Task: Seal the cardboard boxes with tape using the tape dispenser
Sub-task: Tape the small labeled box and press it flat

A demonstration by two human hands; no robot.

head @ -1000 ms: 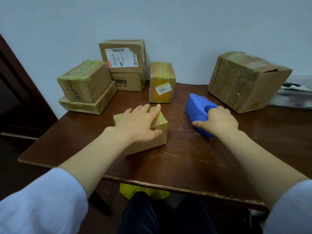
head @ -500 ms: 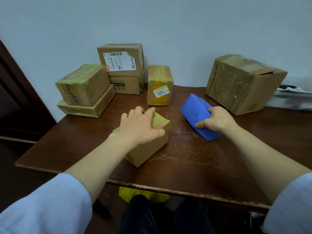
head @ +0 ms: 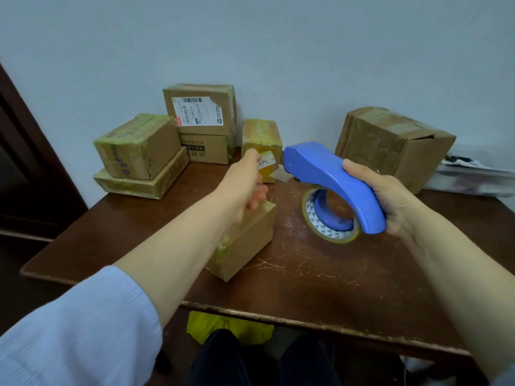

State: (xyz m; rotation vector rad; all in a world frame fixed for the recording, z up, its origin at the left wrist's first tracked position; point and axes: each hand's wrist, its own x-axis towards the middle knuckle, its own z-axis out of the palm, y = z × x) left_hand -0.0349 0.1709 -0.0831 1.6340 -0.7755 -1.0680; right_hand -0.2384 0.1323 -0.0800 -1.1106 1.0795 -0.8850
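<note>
A small cardboard box lies on the brown table, partly hidden by my left forearm. My left hand hovers above the box's far end with its fingers curled. It seems to pinch the free end of a clear tape strip that runs to the nose of the dispenser. My right hand grips the handle of the blue tape dispenser and holds it off the table, nose pointing left. The tape roll hangs beneath it.
Taped boxes stand along the wall: a two-box stack at the left, a labelled box on top of another, and an upright box. A large dented box sits at the back right. The table's front edge is near my knees.
My right hand lifted the dispenser off the table and turned it roll-down. My left hand left the top of the small box and rose to the dispenser's nose.
</note>
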